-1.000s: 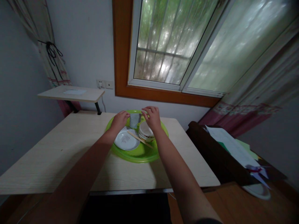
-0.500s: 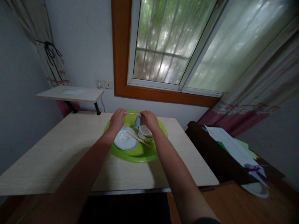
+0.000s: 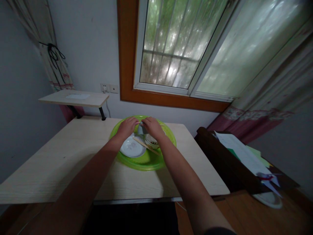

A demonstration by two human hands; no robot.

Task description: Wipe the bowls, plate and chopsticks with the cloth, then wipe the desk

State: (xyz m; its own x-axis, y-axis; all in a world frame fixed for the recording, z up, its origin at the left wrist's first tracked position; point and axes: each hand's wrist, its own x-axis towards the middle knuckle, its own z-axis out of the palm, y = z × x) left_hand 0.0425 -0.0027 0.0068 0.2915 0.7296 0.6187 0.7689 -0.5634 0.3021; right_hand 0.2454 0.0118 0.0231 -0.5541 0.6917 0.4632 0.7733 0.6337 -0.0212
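Over the far part of the green basin (image 3: 146, 167), the left hand (image 3: 128, 126) pinches a thin stick (image 3: 138, 122) and the right hand (image 3: 153, 127) grips a grey cloth (image 3: 141, 130). The cloth work looks unfinished; plate (image 3: 132, 147), bowls (image 3: 151, 143) and chopsticks (image 3: 146, 146) already lie in the basin.

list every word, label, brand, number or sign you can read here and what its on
No text is readable.
White sheet on the raised shelf: any marks too small to read.
Papers at right: too blurred to read.
White plate and stacked bowls: faint decoration, no words I can make out.
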